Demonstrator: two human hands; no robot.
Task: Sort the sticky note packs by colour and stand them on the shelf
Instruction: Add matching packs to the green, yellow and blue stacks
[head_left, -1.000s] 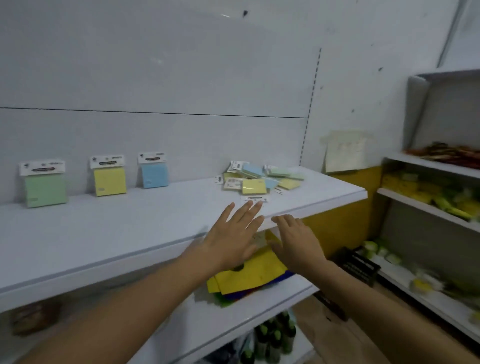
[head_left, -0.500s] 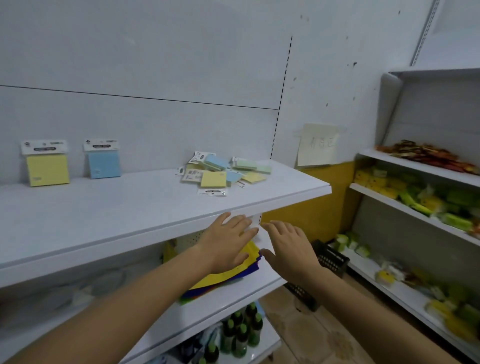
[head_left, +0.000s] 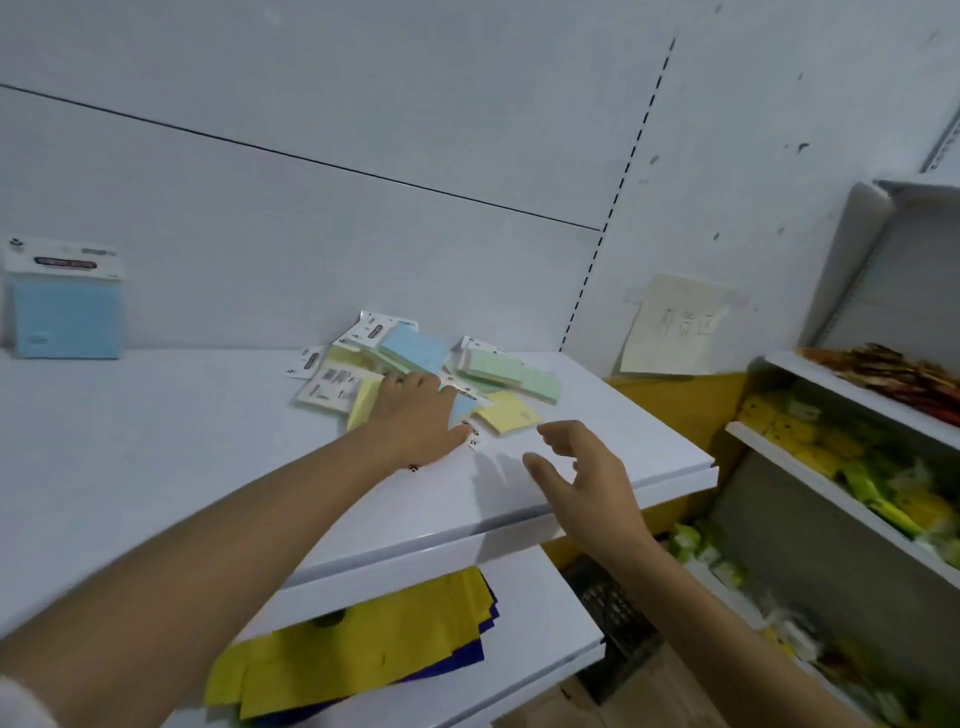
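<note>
1. Sticky note packs (head_left: 511, 376) are seen in the head view, lying in a loose mixed heap of blue, green and yellow at the back of the white shelf (head_left: 156, 441), close to the wall. One blue pack (head_left: 65, 312) is already stood upright against the wall, far off to the left and well apart from the heap.
2. Step in hand, as far as can be judged: the next pack is being picked out of the heap, so the sorting looks early on, with most packs not yet stood up.
3. What's called for next, probably: one pack gets lifted clear without the rest being dragged along, its colour is checked, then it's carried left and stood by its match.
4. Left hand (head_left: 418, 415) is laid palm-down on the heap, touching a yellow and a blue pack. The fingers are bent down into the heap, and it can't be told whether anything is actually gripped.
5. Right hand (head_left: 582, 478) is held just above the front of the shelf, near the heap but not touching it. Its fingers are loosely spread and a bit curled, and nothing is held.
</note>
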